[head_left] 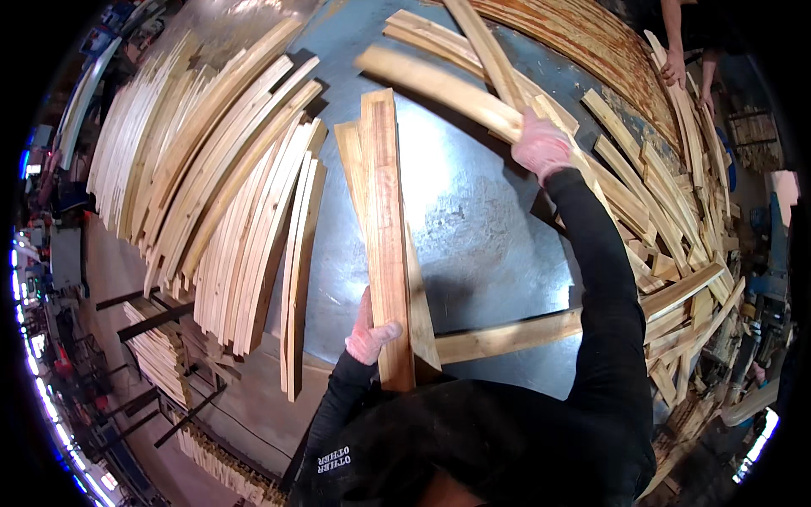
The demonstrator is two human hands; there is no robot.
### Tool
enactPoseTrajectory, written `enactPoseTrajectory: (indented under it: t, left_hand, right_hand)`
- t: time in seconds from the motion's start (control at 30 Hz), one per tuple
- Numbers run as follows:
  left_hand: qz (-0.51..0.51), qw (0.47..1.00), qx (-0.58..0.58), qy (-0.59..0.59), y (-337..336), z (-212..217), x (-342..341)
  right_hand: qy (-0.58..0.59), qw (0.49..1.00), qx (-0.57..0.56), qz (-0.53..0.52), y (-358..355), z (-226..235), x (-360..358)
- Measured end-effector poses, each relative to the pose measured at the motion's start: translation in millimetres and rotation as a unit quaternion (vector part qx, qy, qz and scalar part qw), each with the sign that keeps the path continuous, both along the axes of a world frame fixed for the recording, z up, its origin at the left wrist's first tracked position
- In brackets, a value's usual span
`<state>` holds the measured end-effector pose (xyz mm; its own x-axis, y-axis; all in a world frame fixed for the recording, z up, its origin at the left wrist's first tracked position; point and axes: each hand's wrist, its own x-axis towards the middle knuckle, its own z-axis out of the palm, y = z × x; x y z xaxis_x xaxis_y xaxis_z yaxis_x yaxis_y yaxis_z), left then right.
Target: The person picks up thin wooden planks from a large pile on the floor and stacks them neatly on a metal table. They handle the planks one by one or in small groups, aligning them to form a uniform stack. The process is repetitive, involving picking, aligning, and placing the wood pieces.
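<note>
My left hand (370,336), in a pink-and-white glove, is closed round the near end of a wooden board (386,220) that points away from me over the metal table. Beneath that board lies another wooden piece (348,160), partly covered by it. My right arm reaches far to the right. Its gloved right hand (543,145) is closed on the end of a wooden plank (439,91), whose far end is blurred and points left. Other planks (486,51) lie beside and behind this hand.
Stacked boards (211,160) fan out along the left side, overhanging the table (456,194). A jumbled pile of wood (676,228) fills the right. One board (515,335) lies across the near side. Another person's hand (673,69) touches boards at the far right.
</note>
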<state>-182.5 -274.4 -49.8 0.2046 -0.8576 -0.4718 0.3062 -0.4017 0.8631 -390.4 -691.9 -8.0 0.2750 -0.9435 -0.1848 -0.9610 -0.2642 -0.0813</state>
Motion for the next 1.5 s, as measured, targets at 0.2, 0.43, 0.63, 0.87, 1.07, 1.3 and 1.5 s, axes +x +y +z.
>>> enactPoseTrajectory:
  t: [0.2,0.43,0.63,0.87,1.07,1.3,1.5]
  left_hand:
    - [-0.002,0.993,0.041,0.115,-14,4,-1]
    - [-0.104,0.924,0.076,-0.359,-43,-10,60]
    - [-0.154,0.777,0.316,-0.522,-88,47,-11]
    - [-0.164,0.761,0.338,-0.529,-94,49,-13]
    - [-0.145,0.764,0.311,-0.546,-126,55,13]
    - [-0.148,0.793,0.248,-0.536,-129,40,-13]
    - [-0.169,0.730,0.285,-0.598,-128,38,-20]
  right_hand:
    - [-0.592,0.644,0.458,-0.156,99,24,-102]
    - [-0.781,0.407,0.452,-0.142,219,0,-93]
    - [-0.719,0.482,0.426,-0.263,304,-29,-29]
    - [-0.657,0.667,0.351,-0.027,308,-58,-19]
    - [-0.735,0.361,0.556,-0.142,329,-25,-21]
    - [-0.522,0.730,0.428,-0.104,343,-41,41]
    - [-0.564,0.626,0.456,-0.284,292,-59,6]
